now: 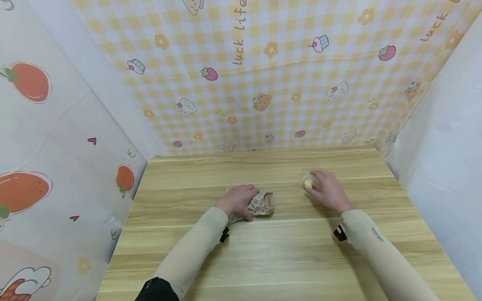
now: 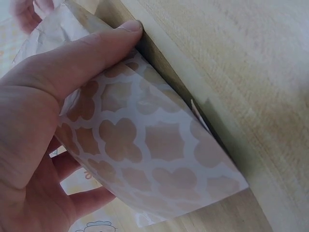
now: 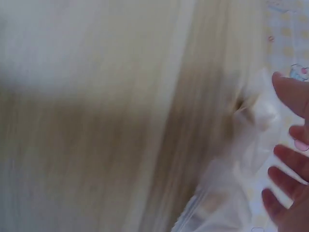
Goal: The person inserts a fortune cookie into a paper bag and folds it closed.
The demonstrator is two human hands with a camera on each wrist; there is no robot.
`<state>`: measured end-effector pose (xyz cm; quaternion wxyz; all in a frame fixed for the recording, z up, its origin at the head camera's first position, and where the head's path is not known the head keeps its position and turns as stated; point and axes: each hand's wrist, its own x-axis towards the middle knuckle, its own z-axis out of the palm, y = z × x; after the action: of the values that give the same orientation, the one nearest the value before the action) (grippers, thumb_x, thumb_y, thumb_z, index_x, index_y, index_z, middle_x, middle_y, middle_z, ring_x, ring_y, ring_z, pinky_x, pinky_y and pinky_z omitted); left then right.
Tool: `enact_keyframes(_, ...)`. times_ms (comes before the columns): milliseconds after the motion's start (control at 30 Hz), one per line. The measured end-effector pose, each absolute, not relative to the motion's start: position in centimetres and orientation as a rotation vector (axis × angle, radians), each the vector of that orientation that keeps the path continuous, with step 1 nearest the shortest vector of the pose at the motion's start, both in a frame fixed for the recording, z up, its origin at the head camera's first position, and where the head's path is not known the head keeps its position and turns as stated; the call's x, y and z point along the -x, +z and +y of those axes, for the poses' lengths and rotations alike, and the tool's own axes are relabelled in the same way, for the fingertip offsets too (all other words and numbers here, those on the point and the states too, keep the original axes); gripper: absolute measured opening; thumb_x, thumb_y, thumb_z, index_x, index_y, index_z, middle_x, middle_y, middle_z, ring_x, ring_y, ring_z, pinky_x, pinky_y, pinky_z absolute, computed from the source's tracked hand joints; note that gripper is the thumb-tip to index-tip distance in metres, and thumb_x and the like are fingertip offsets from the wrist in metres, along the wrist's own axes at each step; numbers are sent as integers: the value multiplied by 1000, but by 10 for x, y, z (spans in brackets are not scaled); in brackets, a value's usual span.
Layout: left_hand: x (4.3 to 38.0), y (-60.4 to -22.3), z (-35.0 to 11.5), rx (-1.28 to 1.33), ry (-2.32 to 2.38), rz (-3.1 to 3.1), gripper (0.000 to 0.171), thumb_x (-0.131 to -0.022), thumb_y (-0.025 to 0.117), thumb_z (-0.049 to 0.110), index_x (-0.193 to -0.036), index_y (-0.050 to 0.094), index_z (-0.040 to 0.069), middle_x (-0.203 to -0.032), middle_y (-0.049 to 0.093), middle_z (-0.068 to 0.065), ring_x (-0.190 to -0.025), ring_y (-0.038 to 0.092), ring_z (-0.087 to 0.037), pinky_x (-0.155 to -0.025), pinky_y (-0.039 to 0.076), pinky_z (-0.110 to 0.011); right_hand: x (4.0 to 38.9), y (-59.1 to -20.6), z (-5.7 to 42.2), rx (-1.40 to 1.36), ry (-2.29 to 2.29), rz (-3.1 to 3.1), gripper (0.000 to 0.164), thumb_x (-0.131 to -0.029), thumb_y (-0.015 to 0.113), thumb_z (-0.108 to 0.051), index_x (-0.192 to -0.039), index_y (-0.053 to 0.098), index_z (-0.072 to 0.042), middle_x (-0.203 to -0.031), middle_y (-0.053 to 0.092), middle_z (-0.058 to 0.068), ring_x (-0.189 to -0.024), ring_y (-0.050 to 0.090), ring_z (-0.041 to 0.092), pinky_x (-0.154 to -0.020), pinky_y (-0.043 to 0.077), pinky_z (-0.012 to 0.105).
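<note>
- The left hand point(image 1: 238, 200) grips the bag point(image 1: 258, 205), a paper one with a pale lattice print; its thumb point(image 2: 91, 60) lies across one face and its fingers point(image 2: 91, 200) go round the other side.
- The bag lies on the bench point(image 1: 263, 259), left of the packet point(image 1: 308, 182), its open brown end facing right.
- The right hand point(image 1: 328, 191) is at the packet, fingers parted and loosely bent; whether they touch it, I cannot tell.
- The packet is clear, with something pale yellow inside; it is blurred in the right wrist view.
- Behind the bench hangs a yellow-checked cloth point(image 1: 278, 75) with cupcakes, strawberries and flowers.
- Both sleeves point(image 1: 196, 246) are cream.
</note>
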<state>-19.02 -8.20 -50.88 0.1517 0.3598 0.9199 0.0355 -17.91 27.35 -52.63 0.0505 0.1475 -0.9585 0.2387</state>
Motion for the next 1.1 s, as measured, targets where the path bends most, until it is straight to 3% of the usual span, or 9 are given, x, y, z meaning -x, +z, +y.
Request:
enact_keyframes(300,189,-510,-83,-1039,103,2650,98,-72,96,48,-152,52,12,-147,58,-4,-133,58,-23,-114,48,-38,181,-532,281,-358,405,-3034,71,-92,80,-42,-139,59,8,-136,64,30,-128,55,52,-106,42,72)
enact_keyframes(667,188,-510,-83,-1000,137,2642,100,-73,96,47,-154,49,12,-152,55,-4,-138,55,-24,-117,45,-40,181,-531,273,-420,443,-3024,67,-91,82,-35,-138,59,7,-132,66,29,-124,60,49,-107,45,68)
enact_keyframes(933,189,-510,-83,-962,193,2635,100,-73,96,44,-155,48,13,-153,54,-3,-140,53,-25,-117,45,-42,174,-526,254,-569,630,-2965,60,-89,84,-30,-132,60,5,-121,70,23,-102,68,36,-86,59,55)
enact_keyframes(1100,189,-509,-83,-946,219,2629,99,-73,97,43,-155,49,13,-152,55,-2,-140,53,-25,-117,45,-42,168,-521,240,-736,711,-2957,57,-91,82,-28,-134,60,2,-129,66,20,-114,65,36,-97,57,56)
